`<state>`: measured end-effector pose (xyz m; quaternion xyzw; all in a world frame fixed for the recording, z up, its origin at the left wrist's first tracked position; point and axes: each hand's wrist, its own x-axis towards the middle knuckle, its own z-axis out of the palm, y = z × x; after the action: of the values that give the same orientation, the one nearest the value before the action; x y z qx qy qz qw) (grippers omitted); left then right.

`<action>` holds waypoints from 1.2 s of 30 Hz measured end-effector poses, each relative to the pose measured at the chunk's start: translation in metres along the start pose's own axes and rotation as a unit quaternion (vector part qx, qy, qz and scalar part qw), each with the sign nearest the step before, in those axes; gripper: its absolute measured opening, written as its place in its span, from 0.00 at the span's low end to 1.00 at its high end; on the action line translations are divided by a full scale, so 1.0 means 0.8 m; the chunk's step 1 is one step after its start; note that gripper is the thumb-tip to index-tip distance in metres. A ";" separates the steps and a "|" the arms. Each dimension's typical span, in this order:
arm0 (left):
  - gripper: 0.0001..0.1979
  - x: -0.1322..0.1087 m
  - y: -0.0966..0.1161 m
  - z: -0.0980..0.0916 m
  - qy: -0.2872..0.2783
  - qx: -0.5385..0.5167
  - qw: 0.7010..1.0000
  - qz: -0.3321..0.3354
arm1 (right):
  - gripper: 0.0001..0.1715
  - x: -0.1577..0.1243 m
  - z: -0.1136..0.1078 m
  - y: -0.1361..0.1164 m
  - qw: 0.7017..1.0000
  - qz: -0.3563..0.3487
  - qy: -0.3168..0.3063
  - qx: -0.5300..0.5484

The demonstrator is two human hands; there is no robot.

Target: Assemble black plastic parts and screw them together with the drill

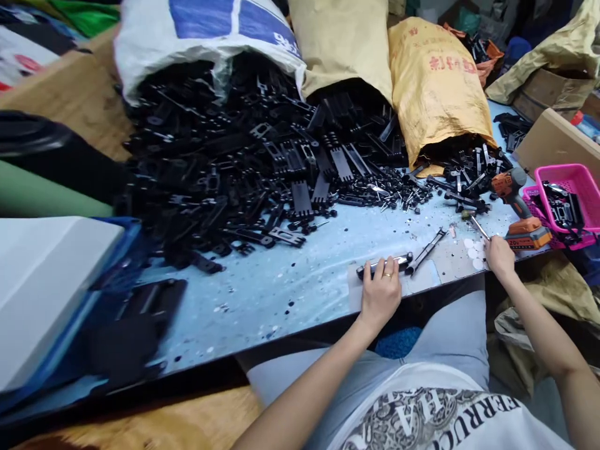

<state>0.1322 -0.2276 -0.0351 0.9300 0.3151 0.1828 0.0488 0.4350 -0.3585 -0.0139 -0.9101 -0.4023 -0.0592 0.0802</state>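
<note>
My left hand [382, 290], with a ring on one finger, is closed over a long black part [404, 259] with a shiny metal edge, pressing it on the table near the front edge. A second slim black-and-metal part [425, 252] lies just right of it. My right hand [500, 257] is wrapped round the metal handle of a small hammer [480, 227], whose dull yellowish head points away from me. Behind that hand an orange and black cordless drill [518, 209] stands on its battery.
A large heap of black parts [225, 169] spills from a white sack [140, 50], a tan sack [342, 44] and a yellow sack [435, 87]. Small pins and screws [398, 195] lie before them. A pink basket [569, 172] stands at right, a grey-white box [56, 281] at left.
</note>
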 end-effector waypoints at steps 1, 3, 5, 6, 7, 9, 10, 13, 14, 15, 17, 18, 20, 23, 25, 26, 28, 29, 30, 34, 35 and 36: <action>0.23 -0.002 0.001 0.000 -0.007 0.006 1.000 0.002 | 0.21 -0.002 -0.008 -0.006 1.000 -0.004 -0.019 0.020; 0.23 -0.004 0.001 -0.001 -0.018 0.015 1.000 0.011 | 0.23 -0.011 -0.033 -0.026 0.994 -0.034 -0.066 0.086; 0.23 -0.004 0.002 0.000 -0.021 0.017 1.000 0.015 | 0.23 -0.026 -0.064 -0.051 0.978 -0.087 -0.109 0.153; 0.23 -0.004 0.003 0.001 -0.020 0.016 1.000 0.012 | 0.23 -0.037 -0.079 -0.065 0.972 -0.111 -0.116 0.171; 0.24 -0.004 0.003 0.002 -0.019 0.015 1.000 0.008 | 0.23 -0.049 -0.091 -0.077 0.970 -0.128 -0.112 0.173; 0.24 -0.004 0.005 0.005 -0.015 0.010 1.000 -0.003 | 0.23 -0.075 -0.104 -0.100 0.975 -0.138 -0.103 0.143; 0.24 -0.005 0.006 0.006 -0.014 0.009 1.000 -0.007 | 0.23 -0.087 -0.105 -0.110 0.977 -0.140 -0.114 0.116; 0.24 -0.008 0.009 0.005 -0.012 0.007 1.000 -0.008 | 0.20 -0.110 -0.095 -0.125 0.970 -0.157 -0.182 0.033; 0.24 -0.009 0.009 0.004 -0.010 0.009 1.000 -0.004 | 0.20 -0.111 -0.091 -0.124 0.969 -0.156 -0.192 0.018; 0.23 -0.009 0.008 0.003 -0.008 0.011 1.000 0.002 | 0.20 -0.109 -0.088 -0.120 0.972 -0.146 -0.186 0.011; 0.22 -0.007 0.002 -0.001 -0.002 0.016 1.000 0.017 | 0.21 -0.095 -0.085 -0.100 0.985 -0.103 -0.141 0.005; 0.22 -0.005 -0.003 -0.004 0.000 0.016 1.000 0.023 | 0.22 -0.085 -0.083 -0.084 0.990 -0.079 -0.116 -0.002; 0.20 0.004 -0.015 -0.009 -0.003 0.011 1.000 0.023 | 0.24 -0.062 -0.077 -0.046 0.996 -0.035 -0.076 -0.028; 0.17 0.022 -0.032 -0.016 -0.034 -0.027 0.999 -0.001 | 0.26 -0.030 -0.060 0.004 0.996 -0.023 -0.029 -0.080; 0.16 0.032 -0.040 -0.019 -0.052 -0.072 0.996 -0.027 | 0.27 -0.016 -0.046 0.010 0.995 -0.044 0.003 -0.095; 0.16 0.036 -0.042 -0.022 -0.055 -0.089 0.994 -0.037 | 0.28 -0.010 -0.039 0.003 0.993 -0.078 0.020 -0.089; 0.18 0.039 -0.043 -0.027 -0.053 -0.105 0.992 -0.049 | 0.30 -0.002 -0.028 -0.031 0.977 -0.197 0.044 -0.062; 0.19 0.039 -0.043 -0.031 -0.051 -0.104 0.992 -0.050 | 0.32 0.002 -0.024 -0.054 0.959 -0.277 0.048 -0.047; 0.19 0.038 -0.044 -0.035 -0.049 -0.101 0.992 -0.049 | 0.33 0.005 -0.022 -0.077 0.933 -0.356 0.043 -0.037; 0.18 0.024 -0.055 -0.062 -0.035 -0.095 0.994 -0.034 | 0.37 0.004 -0.029 -0.146 0.812 -0.582 -0.034 -0.016; 0.17 0.017 -0.060 -0.070 -0.032 -0.093 0.995 -0.032 | 0.38 -0.002 -0.034 -0.153 0.795 -0.606 -0.037 -0.001; 0.15 0.009 -0.064 -0.079 -0.027 -0.094 0.995 -0.026 | 0.38 -0.011 -0.042 -0.158 0.786 -0.618 -0.030 0.018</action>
<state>0.0847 -0.1841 0.0151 0.9175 0.3191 0.1849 0.1491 0.3342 -0.2875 0.0298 -0.4667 -0.8817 -0.0613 0.0311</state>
